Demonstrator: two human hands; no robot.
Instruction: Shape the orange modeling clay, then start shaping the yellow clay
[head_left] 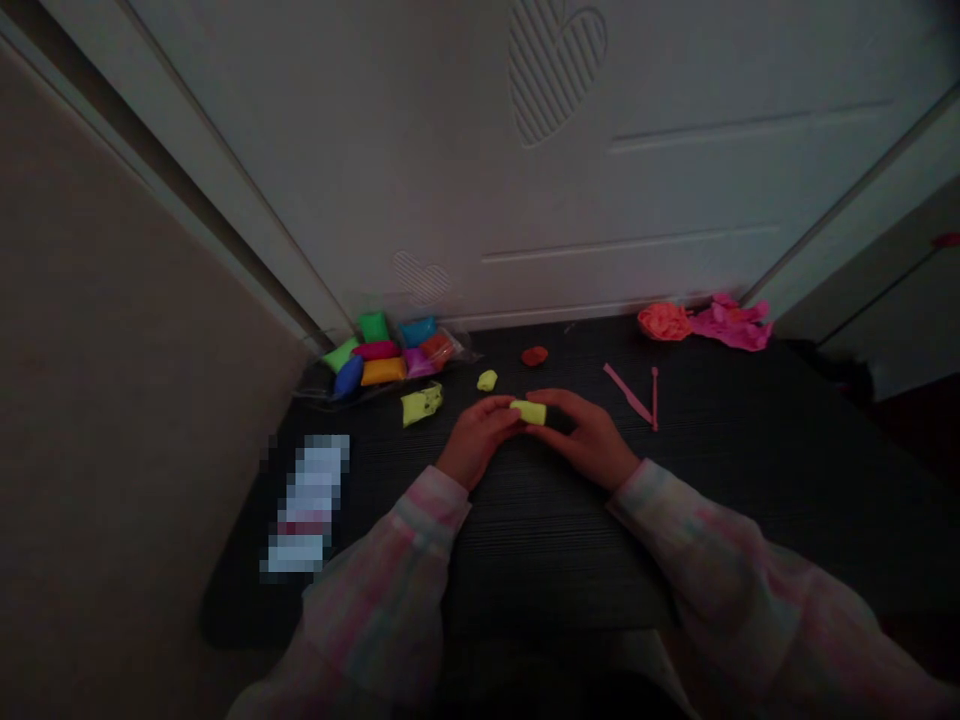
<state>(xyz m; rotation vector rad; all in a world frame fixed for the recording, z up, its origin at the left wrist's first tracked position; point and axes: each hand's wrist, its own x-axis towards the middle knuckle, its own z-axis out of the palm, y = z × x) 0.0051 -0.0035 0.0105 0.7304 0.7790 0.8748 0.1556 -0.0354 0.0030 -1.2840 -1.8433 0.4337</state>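
Between my two hands is a short, smooth block of yellow modelling clay (529, 412). My left hand (484, 437) grips its left end with fingers and thumb closed. On the other side, my right hand (589, 440) has its thumb and fingers curved around the right end. A dark patch shows inside that right-hand curve; whether it is black clay or the table behind, I cannot tell. Just beyond my left hand lie a small yellow clay lump (487, 381) and an opened yellow clay packet (422, 404). A reddish clay piece (535, 356) rests farther back.
Several coloured clay packets (382, 371) sit in a clear bag at the back left of the black table (547, 560). Two pink plastic modelling tools (628, 393) lie at right. Behind them are orange (664, 322) and pink crumpled pieces (731, 323). A blurred-out card (309, 505) lies left.
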